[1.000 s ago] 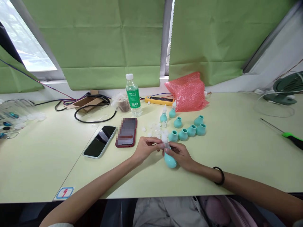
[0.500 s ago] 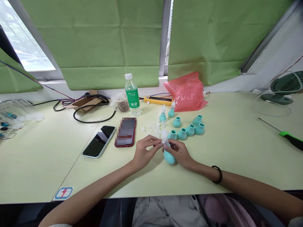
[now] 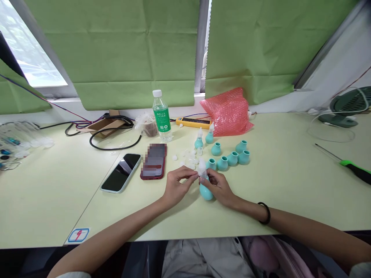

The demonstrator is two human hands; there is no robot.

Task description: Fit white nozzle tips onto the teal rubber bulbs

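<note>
Here — both hands [image 3: 177, 187] [image 3: 221, 188] hold a clear-tipped bulb [image 3: 206, 192].

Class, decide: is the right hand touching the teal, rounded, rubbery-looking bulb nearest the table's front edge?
Touching. The head view shows the right hand with its thumb on the upper side of the teal, rounded, rubbery-looking bulb.

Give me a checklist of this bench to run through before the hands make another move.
1. Right hand has hold of the teal bulb: ok.
2. Left hand at the bulb's clear top: ok, fingertips beside it; firm pinch, cannot tell.
3. Clear top fully seated: cannot tell, fingers hide part of the joint.
4. Six loose teal bulbs standing mouth up: ok.
5. Small clear pieces neatly lined up: not ok, they lie scattered.
6. Screwdriver away from both hands: ok, far right.
</note>
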